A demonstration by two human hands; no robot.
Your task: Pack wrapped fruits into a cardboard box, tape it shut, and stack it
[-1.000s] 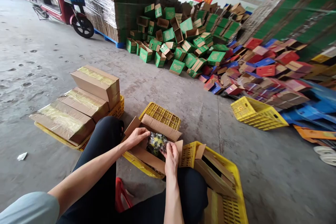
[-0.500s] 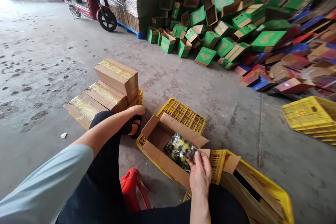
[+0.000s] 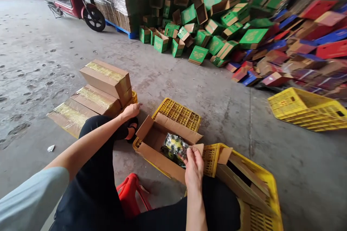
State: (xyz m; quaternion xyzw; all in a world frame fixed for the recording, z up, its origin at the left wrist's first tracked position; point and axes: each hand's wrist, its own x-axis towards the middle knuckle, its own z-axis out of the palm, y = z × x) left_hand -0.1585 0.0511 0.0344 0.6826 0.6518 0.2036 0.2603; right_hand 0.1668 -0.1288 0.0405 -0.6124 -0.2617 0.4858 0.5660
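My right hand [image 3: 194, 164] grips the near end of a clear plastic bag [image 3: 175, 143] with dark spots, fingers and thumb pinched on it. Yellow-green contents show through the bag; their kind is unclear. The bag lies inside an open cardboard box [image 3: 159, 157] with its flaps spread. Under the box is an upturned yellow crate [image 3: 177, 113]. My left hand [image 3: 131, 111] hangs over my foot beside the taped cartons [image 3: 105, 79], holding nothing I can see, a finger stretched out.
A red plastic stool [image 3: 132, 189] stands between my legs. At right, a yellow crate [image 3: 271, 187] holds another open box [image 3: 244, 178]. Stacked yellow crates [image 3: 303, 110] sit further right. Green cartons [image 3: 199, 54] lie heaped behind, red and blue ones alongside. A red scooter [image 3: 73, 5] is parked at back left.
The whole view has shifted, so things appear further left. My left hand has moved slightly back from the crate edge beside the cartons. My right hand keeps its grip on the bag.
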